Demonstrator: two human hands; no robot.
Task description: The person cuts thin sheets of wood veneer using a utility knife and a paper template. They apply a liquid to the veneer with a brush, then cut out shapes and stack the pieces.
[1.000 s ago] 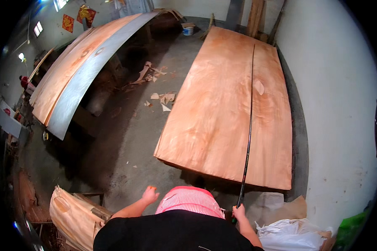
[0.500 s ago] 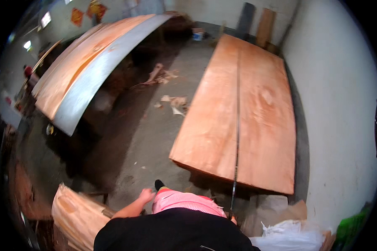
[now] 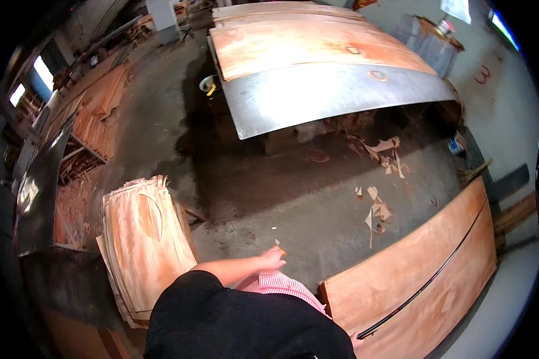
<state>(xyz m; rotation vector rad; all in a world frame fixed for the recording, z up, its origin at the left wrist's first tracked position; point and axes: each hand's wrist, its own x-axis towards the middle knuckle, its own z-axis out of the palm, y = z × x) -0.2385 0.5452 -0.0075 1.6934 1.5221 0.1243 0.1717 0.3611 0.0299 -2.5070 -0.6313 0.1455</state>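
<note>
My left hand (image 3: 273, 258) is closed in front of my body, above the floor; a small bit of orange shows at its fingers, too small to name. At the lower edge my right hand (image 3: 356, 341), mostly hidden by my black sleeve, grips the near end of a long thin black rod (image 3: 422, 290). The rod stretches away over a stack of large reddish wood sheets (image 3: 389, 272). Left of me stands a stack of pale veneer sheets (image 3: 144, 233) with ragged edges.
Ahead, a broad stack of wood sheets (image 3: 317, 45) bears a shiny grey metal sheet (image 3: 335, 87) along its near side. Torn veneer scraps (image 3: 377, 209) lie on the concrete floor (image 3: 245, 215). A bowl (image 3: 208, 84) with something yellow sits by that stack. More boards (image 3: 99, 107) lie far left.
My view has swung left, so the rod and the reddish stack now lie at the lower right. My left hand has come forward in front of me; the right still holds the rod.
</note>
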